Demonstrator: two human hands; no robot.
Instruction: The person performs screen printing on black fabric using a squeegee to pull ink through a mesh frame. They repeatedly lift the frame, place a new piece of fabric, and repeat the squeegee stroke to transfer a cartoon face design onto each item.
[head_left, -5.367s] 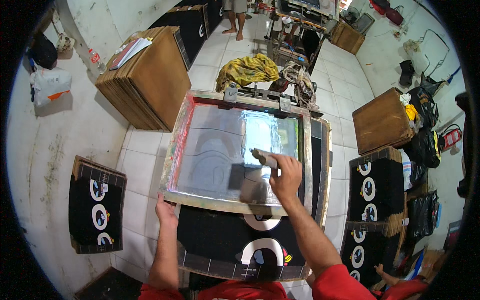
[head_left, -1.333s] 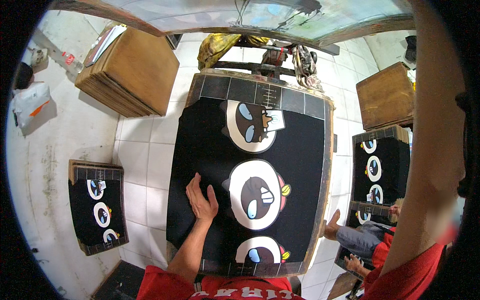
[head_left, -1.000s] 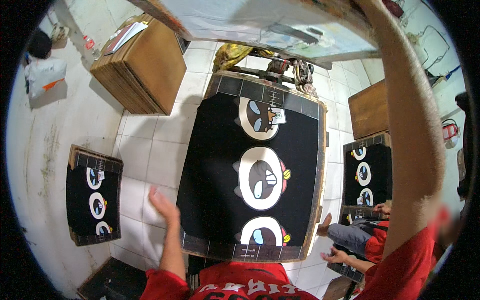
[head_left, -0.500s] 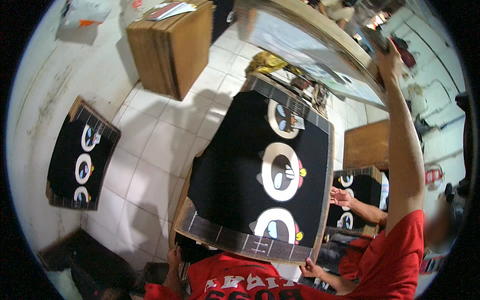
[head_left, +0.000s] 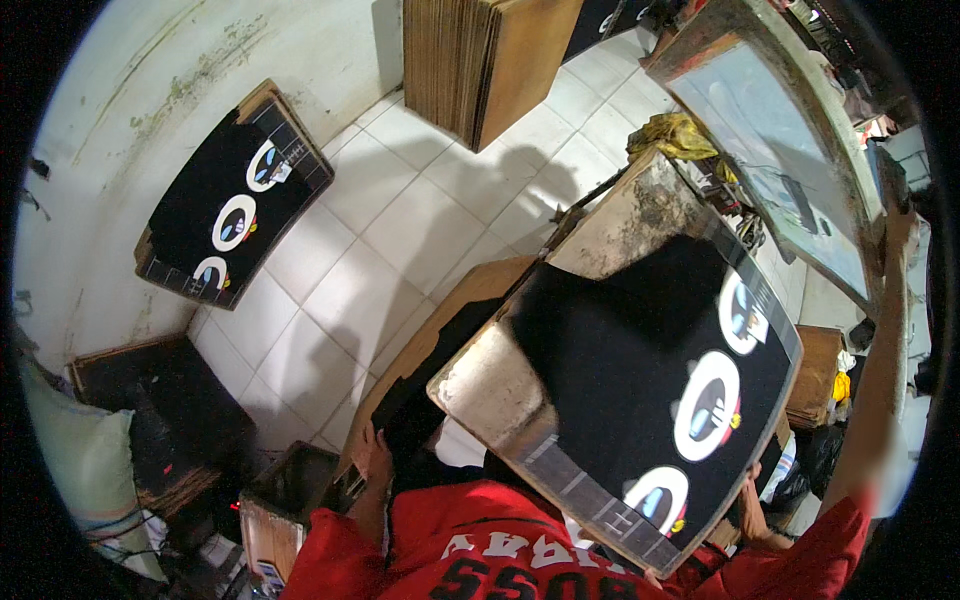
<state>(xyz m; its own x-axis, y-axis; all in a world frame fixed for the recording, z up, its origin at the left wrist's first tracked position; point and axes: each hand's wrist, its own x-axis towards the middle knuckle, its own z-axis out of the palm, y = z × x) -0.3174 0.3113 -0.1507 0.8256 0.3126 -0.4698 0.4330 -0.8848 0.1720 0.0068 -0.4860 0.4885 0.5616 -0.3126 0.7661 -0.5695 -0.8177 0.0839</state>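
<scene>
High on the right, my right hand (head_left: pixel 897 222) grips the edge of a raised wooden screen frame (head_left: pixel 790 130) with pale blue mesh. At lower left, the fingers of my left hand (head_left: pixel 374 455) are closed on the edge of a brown board (head_left: pixel 470 292) bearing black fabric. Right of it lies another board with black fabric (head_left: pixel 630 340), printed with three oval cartoon faces and banded by dark strips at both ends. A co-worker's hand (head_left: pixel 748 490) is at that board's right edge. A pale stained surface (head_left: pixel 615 215) shows left of this fabric.
A stack of brown boards (head_left: pixel 490 60) stands at the back. A similar printed board (head_left: pixel 240 205) leans on the left wall. At lower left are a dark stack (head_left: pixel 165 400) and a pale green sack (head_left: pixel 85 430). Yellow cloth (head_left: pixel 670 137) hangs near the screen.
The printed board has shifted right, uncovering the pale surface and the other fabric-covered board near my left hand. The view has turned left. My right hand still holds the screen frame up.
</scene>
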